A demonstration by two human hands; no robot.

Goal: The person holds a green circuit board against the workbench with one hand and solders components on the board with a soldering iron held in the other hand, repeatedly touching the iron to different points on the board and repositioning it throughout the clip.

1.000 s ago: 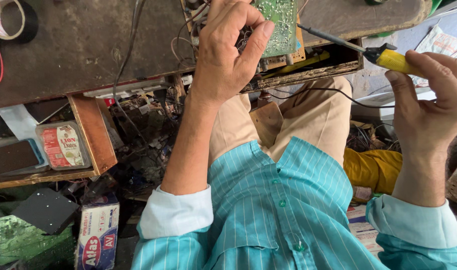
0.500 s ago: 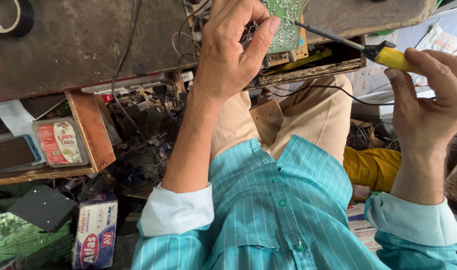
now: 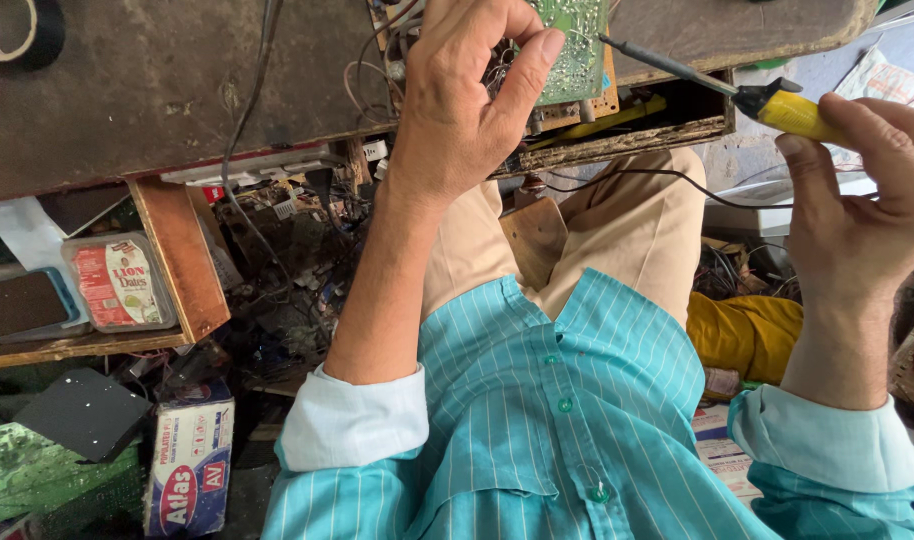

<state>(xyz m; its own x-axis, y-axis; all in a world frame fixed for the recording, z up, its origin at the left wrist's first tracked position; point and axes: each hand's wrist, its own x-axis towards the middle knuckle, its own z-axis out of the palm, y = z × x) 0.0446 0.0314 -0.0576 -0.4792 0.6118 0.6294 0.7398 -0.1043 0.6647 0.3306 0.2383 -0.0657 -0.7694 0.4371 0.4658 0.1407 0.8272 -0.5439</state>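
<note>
Green circuit board (image 3: 575, 45) noted at far centre of head view, propped at edge of dark worn workbench (image 3: 157, 90), above open wooden drawer (image 3: 627, 135). Left hand (image 3: 467, 100) raised at board's left side, thumb pressed to its near edge, fingers curled over a tangle of wires (image 3: 377, 60); grip closed on board. Right hand (image 3: 862, 200) at right, well apart from board, fingers wrapped shut round yellow handle of soldering iron (image 3: 777, 105); dark metal tip (image 3: 617, 47) reaching left, touching or just beside board's right edge, cannot tell which. Roll of tape (image 3: 7, 30) at far left corner of bench. Lower left: wooden shelf (image 3: 177, 250) with clear plastic tub (image 3: 117, 285); cardboard box (image 3: 189, 470) below. Yellow cloth (image 3: 742, 335) near right knee.
</note>
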